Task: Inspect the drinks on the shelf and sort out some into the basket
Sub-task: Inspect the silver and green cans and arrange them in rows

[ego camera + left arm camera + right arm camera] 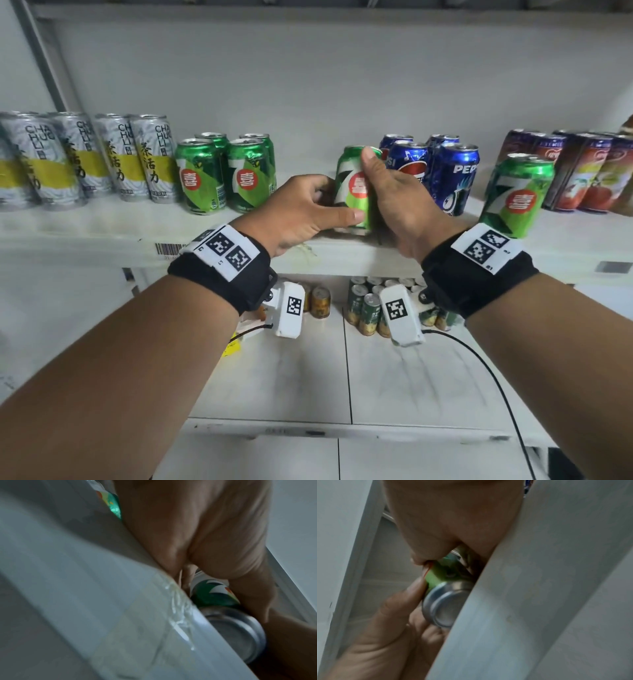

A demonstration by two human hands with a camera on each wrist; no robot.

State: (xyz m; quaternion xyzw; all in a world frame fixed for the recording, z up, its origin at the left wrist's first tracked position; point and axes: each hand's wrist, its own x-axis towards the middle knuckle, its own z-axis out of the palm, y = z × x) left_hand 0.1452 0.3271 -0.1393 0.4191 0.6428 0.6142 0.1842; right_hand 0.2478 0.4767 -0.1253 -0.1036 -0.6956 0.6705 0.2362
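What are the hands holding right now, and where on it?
Both hold one green can: the left hand grips its lower side, the right hand wraps its upper side, thumb near the top rim.

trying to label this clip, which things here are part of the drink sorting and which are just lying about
Part of the job:
- green 7-Up aluminium can, tilted, gripped by left hand and right hand
- white metal shelf
- other green cans, blue Pepsi cans, tall silver-and-yellow tea cans, red juice cartons

Lying about:
- small tins on the lower shelf
- barcode sticker

No basket in view.
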